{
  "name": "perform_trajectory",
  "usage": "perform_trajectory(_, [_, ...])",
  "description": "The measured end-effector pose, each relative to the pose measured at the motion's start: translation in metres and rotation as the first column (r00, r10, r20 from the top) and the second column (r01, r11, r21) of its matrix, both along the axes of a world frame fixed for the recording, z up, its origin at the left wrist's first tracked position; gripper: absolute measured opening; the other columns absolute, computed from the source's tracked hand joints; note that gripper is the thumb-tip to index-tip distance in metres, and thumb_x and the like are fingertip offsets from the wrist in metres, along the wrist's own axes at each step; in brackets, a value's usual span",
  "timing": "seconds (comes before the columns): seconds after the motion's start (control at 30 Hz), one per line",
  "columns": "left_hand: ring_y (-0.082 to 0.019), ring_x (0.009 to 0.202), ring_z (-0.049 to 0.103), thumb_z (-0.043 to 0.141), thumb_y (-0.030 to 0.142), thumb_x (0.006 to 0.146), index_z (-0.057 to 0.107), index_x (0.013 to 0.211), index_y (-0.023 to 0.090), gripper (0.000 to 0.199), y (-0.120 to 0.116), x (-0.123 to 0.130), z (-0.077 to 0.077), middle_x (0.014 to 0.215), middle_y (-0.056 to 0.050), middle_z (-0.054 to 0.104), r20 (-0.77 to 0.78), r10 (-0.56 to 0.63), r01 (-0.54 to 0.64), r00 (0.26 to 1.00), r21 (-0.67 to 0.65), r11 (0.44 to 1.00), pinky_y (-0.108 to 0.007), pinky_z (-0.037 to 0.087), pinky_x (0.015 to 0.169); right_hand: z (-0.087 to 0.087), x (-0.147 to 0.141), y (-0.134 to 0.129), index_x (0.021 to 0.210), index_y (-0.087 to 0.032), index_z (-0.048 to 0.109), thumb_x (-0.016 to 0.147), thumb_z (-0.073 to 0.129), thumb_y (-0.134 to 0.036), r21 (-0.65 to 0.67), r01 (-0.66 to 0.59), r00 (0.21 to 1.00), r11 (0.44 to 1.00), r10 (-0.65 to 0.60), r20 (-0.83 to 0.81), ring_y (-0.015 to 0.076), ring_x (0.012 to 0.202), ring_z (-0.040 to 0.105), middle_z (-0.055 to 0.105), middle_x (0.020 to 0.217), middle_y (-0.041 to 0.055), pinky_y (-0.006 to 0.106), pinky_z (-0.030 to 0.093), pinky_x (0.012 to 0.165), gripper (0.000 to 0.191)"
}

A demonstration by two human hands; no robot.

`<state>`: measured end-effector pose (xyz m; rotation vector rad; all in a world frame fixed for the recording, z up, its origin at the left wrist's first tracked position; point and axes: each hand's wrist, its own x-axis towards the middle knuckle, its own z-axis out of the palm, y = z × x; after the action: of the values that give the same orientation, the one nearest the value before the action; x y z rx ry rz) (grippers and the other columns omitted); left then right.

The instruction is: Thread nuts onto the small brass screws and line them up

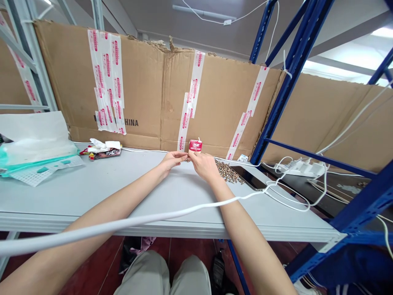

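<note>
Over the grey table (pixel 190 188), the left hand (pixel 173 159) was closed to a pinch at the base of a red cylinder (pixel 195 145), which the closed right hand (pixel 204 166) gripped upright, just beside a pile of brass parts (pixel 227 172)

1. Stretched forward from the lower left corner of the view, slanting up and inward: the bare left forearm (pixel 107 209).
2. Reached up from the lower right corner, slanting inward the opposite way: the bare right forearm (pixel 242 223).
3. Bent slightly at the joint, with no sharp turn: the left wrist (pixel 161 171) and the right wrist (pixel 215 182).
4. Raised with its back upward and its fingers pointed inward: the left hand (pixel 173 159).
5. Curled forward, knuckles uppermost: the right hand (pixel 202 164).
6. Drawn close together at the centre, almost touching: the left fingertips (pixel 185 155) and the right fingertips (pixel 191 154), with any grip too small to make out.
</note>
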<state>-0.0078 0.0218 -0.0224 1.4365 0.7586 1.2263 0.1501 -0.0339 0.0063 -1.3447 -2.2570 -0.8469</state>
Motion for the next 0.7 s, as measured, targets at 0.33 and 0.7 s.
perform_trajectory(0.33, [-0.015, 0.081, 0.054, 0.068, 0.051, 0.064, 0.066, 0.101, 0.019, 0.049, -0.008, -0.007, 0.011, 0.096, -0.009, 0.065, -0.064, -0.135, 0.130, 0.989, -0.074, 0.989, -0.026, 0.036, 0.066, -0.001, 0.000, -0.001, 0.107, -0.023, 0.050, 0.095, 0.022, -0.033, -0.133, 0.016, 0.996, 0.991, -0.028, -0.090, 0.0166, 0.077, 0.058, 0.064, 0.095, 0.0054, 0.024, 0.028, 0.057, 0.032])
perform_trajectory(0.7, [-0.017, 0.086, 0.053, 0.074, 0.043, 0.059, 0.068, 0.091, 0.018, 0.041, -0.012, -0.010, 0.016, 0.097, -0.009, 0.065, -0.192, -0.075, 0.070, 0.979, -0.033, 0.997, -0.025, 0.036, 0.065, -0.003, 0.001, -0.001, 0.106, -0.024, 0.054, 0.094, 0.024, -0.036, -0.206, -0.024, 0.989, 0.978, -0.006, -0.147, 0.0159, 0.076, 0.057, 0.065, 0.091, 0.0036, 0.024, 0.027, 0.058, 0.034])
